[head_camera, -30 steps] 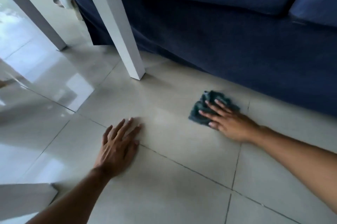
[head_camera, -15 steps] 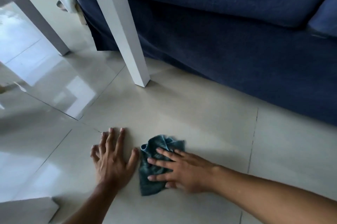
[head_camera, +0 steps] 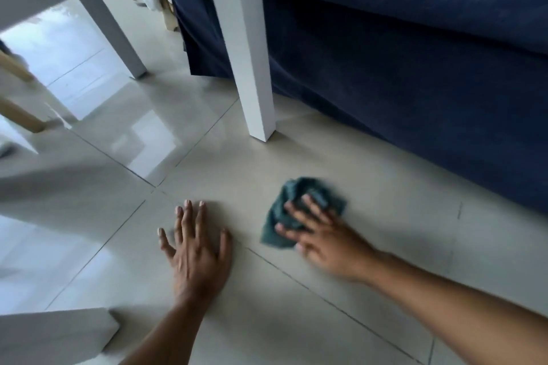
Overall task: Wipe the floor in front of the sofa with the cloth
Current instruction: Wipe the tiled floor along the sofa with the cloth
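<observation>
A crumpled dark teal cloth [head_camera: 292, 195] lies on the pale tiled floor [head_camera: 370, 186] in front of the navy sofa [head_camera: 415, 82]. My right hand [head_camera: 323, 234] presses flat on the cloth, fingers spread over its near half; the hand is motion-blurred. My left hand [head_camera: 197, 246] rests palm down on the floor to the left of the cloth, fingers apart, holding nothing. A gap of bare tile separates the two hands.
A white table leg [head_camera: 249, 68] stands just beyond the cloth, a second white leg [head_camera: 115, 38] further back left. Another white leg [head_camera: 53, 335] sits at the lower left. Wooden chair legs [head_camera: 17, 115] show at the left edge. The sofa skirt bounds the right.
My right hand has slid the cloth away from my left hand, to the right and toward the sofa. My left hand stays planted on the floor.
</observation>
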